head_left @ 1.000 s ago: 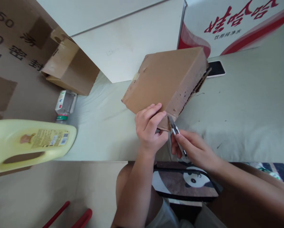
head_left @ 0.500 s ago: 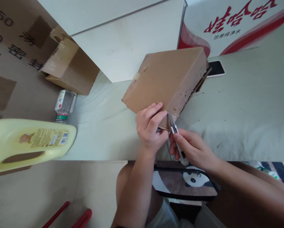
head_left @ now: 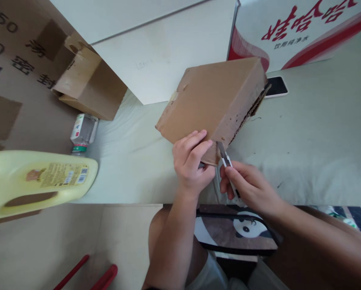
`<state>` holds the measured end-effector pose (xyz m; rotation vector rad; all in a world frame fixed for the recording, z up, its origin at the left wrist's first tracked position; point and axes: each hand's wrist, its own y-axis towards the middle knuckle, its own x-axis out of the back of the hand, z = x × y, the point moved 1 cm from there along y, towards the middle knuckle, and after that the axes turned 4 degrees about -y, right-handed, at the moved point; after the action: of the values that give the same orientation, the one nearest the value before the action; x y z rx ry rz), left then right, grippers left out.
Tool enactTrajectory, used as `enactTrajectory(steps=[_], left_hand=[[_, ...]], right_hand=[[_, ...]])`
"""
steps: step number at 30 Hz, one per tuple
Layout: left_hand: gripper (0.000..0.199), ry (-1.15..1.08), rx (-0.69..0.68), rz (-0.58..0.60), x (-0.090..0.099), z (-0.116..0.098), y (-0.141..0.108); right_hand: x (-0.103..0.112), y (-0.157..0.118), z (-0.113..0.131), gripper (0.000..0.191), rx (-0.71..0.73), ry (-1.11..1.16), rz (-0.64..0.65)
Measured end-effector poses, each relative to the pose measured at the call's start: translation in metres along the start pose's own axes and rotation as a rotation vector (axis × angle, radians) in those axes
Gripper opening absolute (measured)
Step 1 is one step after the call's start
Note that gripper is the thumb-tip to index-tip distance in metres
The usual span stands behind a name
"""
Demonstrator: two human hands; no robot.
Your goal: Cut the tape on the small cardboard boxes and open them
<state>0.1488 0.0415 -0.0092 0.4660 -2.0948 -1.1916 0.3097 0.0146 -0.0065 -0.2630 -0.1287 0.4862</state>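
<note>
A brown cardboard box (head_left: pixel 204 96) is tilted on the pale green cloth, its right side torn and ragged along the lower edge. My left hand (head_left: pixel 192 157) grips the box's near corner, fingers on top and thumb underneath. In my right hand (head_left: pixel 247 183) is a utility knife (head_left: pixel 226 161) with a white and grey handle, fingers wrapped around it. Its blade lies against the box's near right side, just right of my left fingertips. The blade's tip is hard to make out there.
Behind the box stand a white cabinet (head_left: pixel 168 52) and a white-and-red carton (head_left: pixel 304 40). A phone (head_left: pixel 277 86) lies at the box's right. At left are a small open box (head_left: pixel 96 88), a clear bottle (head_left: pixel 83 131) and a yellow jug (head_left: pixel 86 169). The cloth-covered surface (head_left: pixel 132 177) ends before my knees.
My right hand and the utility knife have moved slightly right along the box's side. My left hand keeps its grip, and the box stays nearly in place.
</note>
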Motion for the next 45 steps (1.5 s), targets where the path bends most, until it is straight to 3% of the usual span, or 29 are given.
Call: enactTrajectory(steps=[25, 40, 45], left_hand=[[0.043, -0.038, 0.003, -0.048, 0.0048, 0.0041, 0.0013], [0.044, -0.046, 0.105, -0.137, 0.0077, 0.0094, -0.0044], [0.046, -0.068, 0.074, -0.106, 0.0081, 0.0086, -0.0031]], right_hand=[[0.0081, 0.0045, 0.0063, 0.048, -0.086, 0.032, -0.221], [0.0047, 0.0049, 0.0035, 0.046, -0.093, 0.074, -0.155], [0.0029, 0.0029, 0.0061, 0.045, -0.085, 0.108, -0.145]])
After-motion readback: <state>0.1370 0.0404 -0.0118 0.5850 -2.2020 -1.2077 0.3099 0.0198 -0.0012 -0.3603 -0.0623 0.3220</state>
